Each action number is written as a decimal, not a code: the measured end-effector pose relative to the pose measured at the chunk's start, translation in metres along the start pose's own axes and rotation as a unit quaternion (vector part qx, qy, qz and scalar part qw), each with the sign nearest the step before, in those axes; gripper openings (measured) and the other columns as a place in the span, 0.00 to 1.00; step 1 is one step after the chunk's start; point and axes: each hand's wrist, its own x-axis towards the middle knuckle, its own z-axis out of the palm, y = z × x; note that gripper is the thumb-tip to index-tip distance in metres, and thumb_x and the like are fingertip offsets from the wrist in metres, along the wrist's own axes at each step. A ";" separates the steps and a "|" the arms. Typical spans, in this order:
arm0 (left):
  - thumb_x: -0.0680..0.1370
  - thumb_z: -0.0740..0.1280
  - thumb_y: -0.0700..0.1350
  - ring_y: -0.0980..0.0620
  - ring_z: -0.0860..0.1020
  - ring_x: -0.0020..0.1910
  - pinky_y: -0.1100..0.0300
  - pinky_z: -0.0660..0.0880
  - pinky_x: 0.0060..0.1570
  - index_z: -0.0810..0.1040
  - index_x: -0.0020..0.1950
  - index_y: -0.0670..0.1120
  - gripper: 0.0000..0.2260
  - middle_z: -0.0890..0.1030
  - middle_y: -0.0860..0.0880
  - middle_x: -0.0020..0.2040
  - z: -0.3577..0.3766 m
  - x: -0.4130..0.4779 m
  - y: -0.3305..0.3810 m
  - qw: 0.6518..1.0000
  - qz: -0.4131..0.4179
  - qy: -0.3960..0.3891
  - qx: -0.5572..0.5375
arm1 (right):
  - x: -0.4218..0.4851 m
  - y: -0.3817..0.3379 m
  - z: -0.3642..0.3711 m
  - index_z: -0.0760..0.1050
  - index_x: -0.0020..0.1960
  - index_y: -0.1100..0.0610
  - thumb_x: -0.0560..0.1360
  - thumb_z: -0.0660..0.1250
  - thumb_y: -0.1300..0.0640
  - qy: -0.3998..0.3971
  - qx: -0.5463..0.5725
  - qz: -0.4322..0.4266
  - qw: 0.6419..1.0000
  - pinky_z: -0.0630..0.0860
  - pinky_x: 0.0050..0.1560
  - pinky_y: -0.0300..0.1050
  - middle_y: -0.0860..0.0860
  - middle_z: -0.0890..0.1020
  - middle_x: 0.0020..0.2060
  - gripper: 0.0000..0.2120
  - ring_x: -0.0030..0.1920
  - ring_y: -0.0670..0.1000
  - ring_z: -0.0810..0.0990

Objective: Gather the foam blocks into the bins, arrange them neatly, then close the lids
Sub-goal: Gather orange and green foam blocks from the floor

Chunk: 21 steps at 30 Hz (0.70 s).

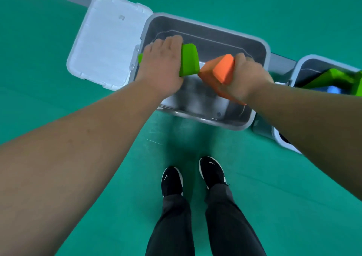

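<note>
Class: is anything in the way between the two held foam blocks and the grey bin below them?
Nothing visible. The green block and orange block hang over the grey bin, whose lid lies open alongside.

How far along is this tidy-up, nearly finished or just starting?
Partly done: the second bin at right already holds green and blue blocks. In hand: the left hand grips a green block and the right hand an orange block, both over the grey bin, whose floor looks bare. Left: placing these, arranging, and closing the lid, which lies open.
</note>
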 end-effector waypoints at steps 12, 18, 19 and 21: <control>0.80 0.65 0.45 0.39 0.78 0.46 0.53 0.73 0.44 0.77 0.45 0.42 0.07 0.80 0.40 0.47 0.048 -0.025 0.013 0.915 -0.014 -0.403 0.001 | 0.036 -0.017 0.030 0.77 0.69 0.60 0.84 0.62 0.47 -0.262 -0.340 -0.108 0.897 0.72 0.61 0.49 0.56 0.79 0.65 0.21 0.66 0.58 0.77; 0.81 0.60 0.44 0.37 0.80 0.51 0.53 0.72 0.44 0.72 0.41 0.43 0.09 0.80 0.40 0.49 0.039 -0.062 -0.037 0.925 -0.071 -0.371 -0.051 | 0.036 -0.079 0.039 0.82 0.50 0.59 0.80 0.59 0.56 -0.134 -0.274 -0.213 0.928 0.75 0.45 0.47 0.57 0.84 0.49 0.13 0.50 0.61 0.82; 0.81 0.60 0.44 0.37 0.80 0.51 0.54 0.72 0.44 0.73 0.42 0.43 0.09 0.80 0.40 0.48 0.035 -0.076 -0.048 0.924 -0.098 -0.363 -0.073 | 0.033 -0.098 0.043 0.80 0.46 0.58 0.79 0.61 0.54 -0.135 -0.266 -0.224 0.928 0.76 0.44 0.47 0.57 0.83 0.46 0.12 0.47 0.60 0.81; 0.81 0.61 0.46 0.38 0.77 0.46 0.55 0.70 0.43 0.71 0.40 0.43 0.11 0.76 0.42 0.44 0.026 -0.112 -0.072 0.916 -0.177 -0.338 -0.120 | 0.019 -0.141 0.056 0.72 0.37 0.57 0.79 0.61 0.53 -0.148 -0.241 -0.251 0.926 0.73 0.43 0.46 0.56 0.78 0.39 0.13 0.44 0.60 0.77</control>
